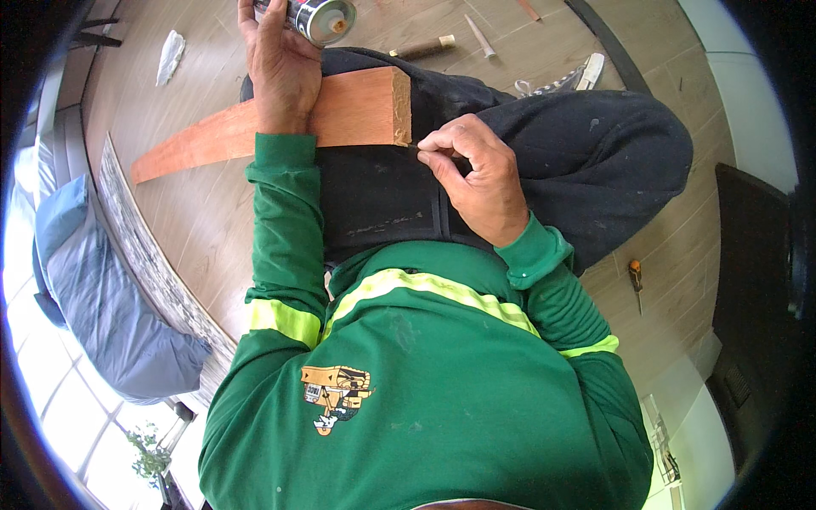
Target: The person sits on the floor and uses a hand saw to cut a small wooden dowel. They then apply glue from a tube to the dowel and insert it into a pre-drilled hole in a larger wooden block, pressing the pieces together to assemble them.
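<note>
A long reddish wooden board [361,106] lies across my lap, its near end over my thighs and its far end reaching left. Yellowish-brown paste coats its cut end [402,106]. My left hand [285,72] grips a small metal can [319,19] at the top edge, tilted so that its end with a brown-stained opening shows; the wrist lies over the board. Beside the coated end's lower corner, my right hand [476,166] is closed in a pinch on a thin dark tool, mostly hidden by the fingers, its tip close to the paste.
On the wooden floor ahead lie a dark rod with a pale end [423,47] and a whitish cone nozzle [480,38]. A crumpled white plastic piece [171,58] is at far left. An orange-handled screwdriver [636,285] lies to the right. Grey padded furniture [110,297] stands at left.
</note>
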The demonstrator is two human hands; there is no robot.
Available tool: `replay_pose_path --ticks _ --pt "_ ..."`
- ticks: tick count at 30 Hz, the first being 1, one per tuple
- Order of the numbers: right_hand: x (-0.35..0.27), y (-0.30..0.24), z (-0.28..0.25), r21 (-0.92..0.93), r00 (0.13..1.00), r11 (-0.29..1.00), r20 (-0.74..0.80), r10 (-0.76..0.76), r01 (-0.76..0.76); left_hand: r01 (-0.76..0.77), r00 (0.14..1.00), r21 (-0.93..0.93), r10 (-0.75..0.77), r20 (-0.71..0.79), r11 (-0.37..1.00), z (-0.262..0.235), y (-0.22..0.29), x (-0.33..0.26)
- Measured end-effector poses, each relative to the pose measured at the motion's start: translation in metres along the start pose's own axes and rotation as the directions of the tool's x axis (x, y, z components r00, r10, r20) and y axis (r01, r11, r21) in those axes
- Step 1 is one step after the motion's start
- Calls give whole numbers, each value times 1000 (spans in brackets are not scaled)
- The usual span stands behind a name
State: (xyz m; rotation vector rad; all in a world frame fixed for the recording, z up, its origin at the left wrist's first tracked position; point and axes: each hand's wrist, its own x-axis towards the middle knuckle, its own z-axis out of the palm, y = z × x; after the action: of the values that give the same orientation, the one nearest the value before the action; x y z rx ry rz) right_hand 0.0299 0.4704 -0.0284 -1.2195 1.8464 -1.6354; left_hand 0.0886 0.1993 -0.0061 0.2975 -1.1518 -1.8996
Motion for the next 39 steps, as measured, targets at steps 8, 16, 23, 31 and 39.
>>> replay_pose_path --ticks 8,16,23,31,39 --pt "-2 -5 0 -3 998 998 -25 61 -61 6 1000 0 -6 -3 1000 0 0 -1" --pt "-2 1 2 -12 1000 1000 -20 -4 4 15 1000 16 -15 17 1000 1 2 0" --pt "2 -1 -4 -27 997 998 -64 48 -49 13 1000 -7 -14 -8 1000 -3 -2 -1" --pt "1 4 -2 -38 998 998 -23 -57 56 11 1000 10 -11 -17 1000 -3 -2 -1" --pt "3 6 -5 -34 999 999 -27 -27 26 15 1000 6 -14 -24 1000 -1 -2 -2"
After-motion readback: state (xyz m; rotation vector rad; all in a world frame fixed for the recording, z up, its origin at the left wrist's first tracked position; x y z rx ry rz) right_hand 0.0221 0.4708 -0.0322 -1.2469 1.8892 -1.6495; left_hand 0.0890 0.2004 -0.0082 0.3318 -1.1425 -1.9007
